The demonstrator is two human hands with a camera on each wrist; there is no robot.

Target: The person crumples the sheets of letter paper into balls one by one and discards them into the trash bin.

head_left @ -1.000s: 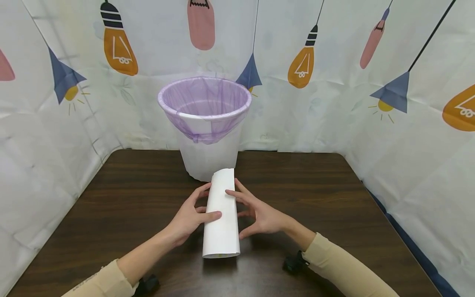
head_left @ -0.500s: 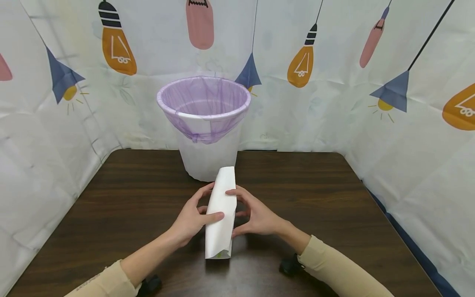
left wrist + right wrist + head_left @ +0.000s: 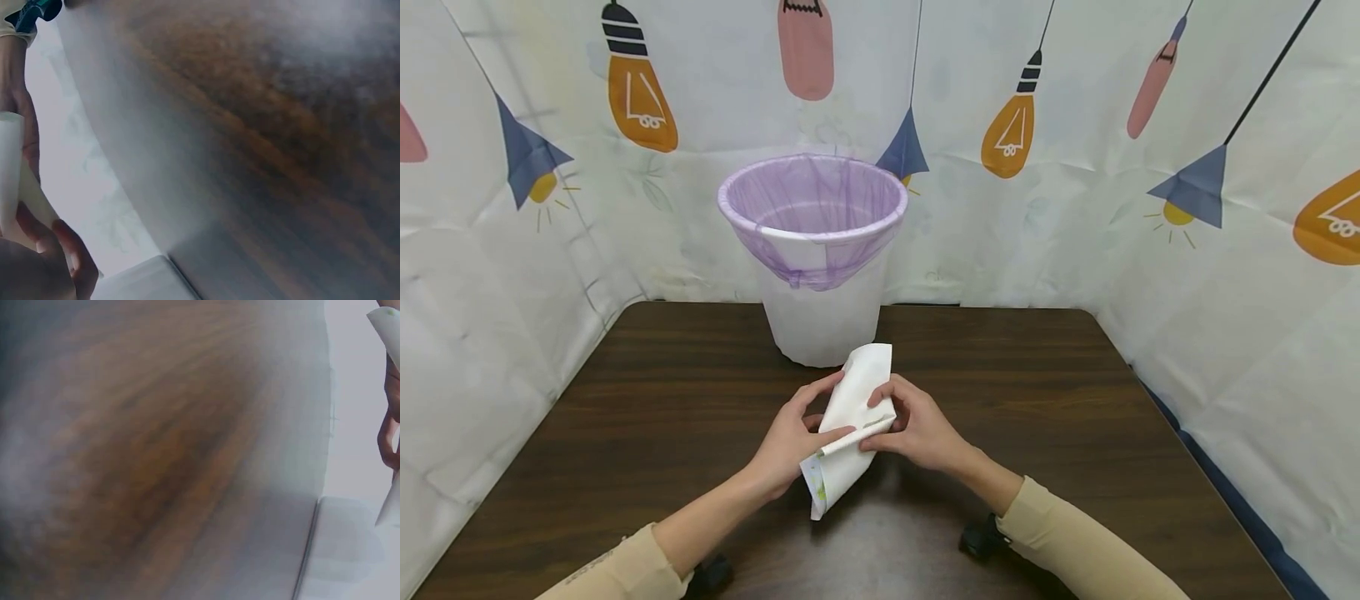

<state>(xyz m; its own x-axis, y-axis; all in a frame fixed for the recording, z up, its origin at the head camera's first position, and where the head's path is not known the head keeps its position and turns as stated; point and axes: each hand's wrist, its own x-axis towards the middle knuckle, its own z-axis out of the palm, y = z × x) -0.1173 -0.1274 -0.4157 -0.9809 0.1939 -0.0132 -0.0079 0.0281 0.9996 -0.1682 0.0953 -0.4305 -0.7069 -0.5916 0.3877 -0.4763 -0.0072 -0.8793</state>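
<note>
A white sheet of paper (image 3: 859, 392) is rolled and folded into a loose flattened tube, tilted over the table. A coloured print (image 3: 818, 483) shows at its near lower end. My left hand (image 3: 784, 437) grips the paper from the left, thumb on top and fingers behind it. From the right, my right hand (image 3: 921, 429) pinches a folded edge between thumb and fingers, creasing the middle. In the left wrist view the rolled paper (image 3: 11, 169) lies at the left edge, with the left fingers (image 3: 74, 250) curled by it. The right wrist view catches only part of the paper (image 3: 389, 331).
Just behind the paper stands a white waste bin (image 3: 827, 321) lined with a purple bag (image 3: 812, 200). Both are on a dark wooden table (image 3: 1022, 400). A white curtain (image 3: 1075, 217) printed with lamps and bulbs surrounds the table.
The tube's near end has swung left and its far end right. The right hand has folded its edge over the middle, where a crease now shows; more of the print is visible.
</note>
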